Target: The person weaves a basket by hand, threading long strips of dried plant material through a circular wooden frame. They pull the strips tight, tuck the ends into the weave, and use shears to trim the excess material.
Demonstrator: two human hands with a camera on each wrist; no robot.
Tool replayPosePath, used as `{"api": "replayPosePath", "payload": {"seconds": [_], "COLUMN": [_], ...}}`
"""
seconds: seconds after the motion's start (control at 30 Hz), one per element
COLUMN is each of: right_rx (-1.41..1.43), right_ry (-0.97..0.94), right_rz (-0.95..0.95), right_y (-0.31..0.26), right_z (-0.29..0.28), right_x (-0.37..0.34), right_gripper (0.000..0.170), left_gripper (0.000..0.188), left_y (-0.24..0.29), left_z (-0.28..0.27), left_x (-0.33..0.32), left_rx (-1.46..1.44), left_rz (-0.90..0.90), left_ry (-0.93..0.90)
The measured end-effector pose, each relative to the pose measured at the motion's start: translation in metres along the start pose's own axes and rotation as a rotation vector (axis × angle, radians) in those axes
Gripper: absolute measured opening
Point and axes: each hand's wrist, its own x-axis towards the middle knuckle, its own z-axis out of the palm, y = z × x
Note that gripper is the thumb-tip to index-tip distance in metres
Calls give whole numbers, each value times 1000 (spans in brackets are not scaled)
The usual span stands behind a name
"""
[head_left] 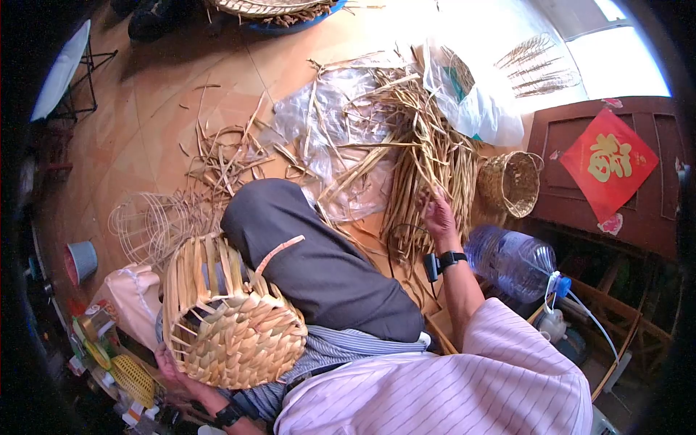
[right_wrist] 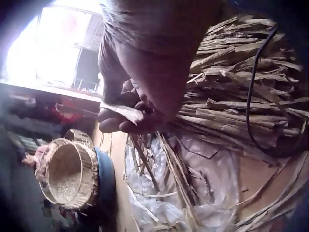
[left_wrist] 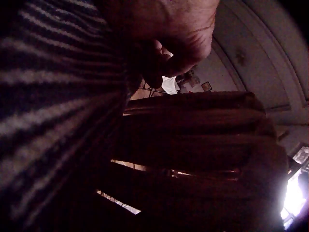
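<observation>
A partly woven basket [head_left: 246, 337] of broad pale plant strips rests tilted on the person's lap, its braided base facing up and loose stakes pointing away. At its lower left side, the left hand [head_left: 174, 368] holds it, most fingers hidden behind it. In the dark left wrist view, the curled left hand [left_wrist: 166, 36] is beside the basket's stakes [left_wrist: 193, 140]. Reaching forward, the right hand [head_left: 439, 216] is over a large bundle of dried strips [head_left: 428, 156]. Its fingers pinch a strip end [right_wrist: 128, 112] in the right wrist view.
Clear plastic sheeting [head_left: 348, 109] lies under loose strips. A small woven basket [head_left: 511, 183] and a large water bottle [head_left: 511, 261] stand at the right. Left of the knee are a wire frame [head_left: 148, 228] and scattered strips [head_left: 225, 148]. A black cord [right_wrist: 251, 87] crosses the bundle.
</observation>
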Motion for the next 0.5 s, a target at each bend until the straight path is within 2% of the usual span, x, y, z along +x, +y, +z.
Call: {"api": "replayPosePath", "payload": {"seconds": [0.07,0.1,0.13,0.2,0.23,0.27,0.33,0.37,0.47,0.5], "right_rx": [-116,-150,-302,-603,-1120,-1926,-1903,-1787,-1912,-2045], "right_ry": [59,-17,-52,-118,-102,-177,81,126,93,72], "right_rz": [16,45,82,154,60,89,-277,-279,-292,-356], "right_y": [12,17,19,23,39,47,37,29,30,38], "right_z": [-6,-12,-19,12,-27,-75,-66,-69,-72,-70], "right_x": [12,22,27,19,38,77,44,41,39,38], "right_gripper": [25,28,27,27,26,27,30,29,34,41], "left_gripper": [34,33,33,33,33,32,32,32,31,31], "left_y": [1,2,2,3,3,4,4,5,3,3], "left_z": [1,3,4,5,6,7,6,6,8,9], "left_x": [-2,-3,-2,-2,-2,-1,-4,-4,-4,-3], "left_rx": [-2,-1,-1,1,1,-1,-4,-7,-3,-3], "left_rz": [-1,-2,-2,2,2,1,-6,-6,-12,-15], "left_ry": [1,-2,-3,-11,-14,-17,-11,-9,-19,-21]}}
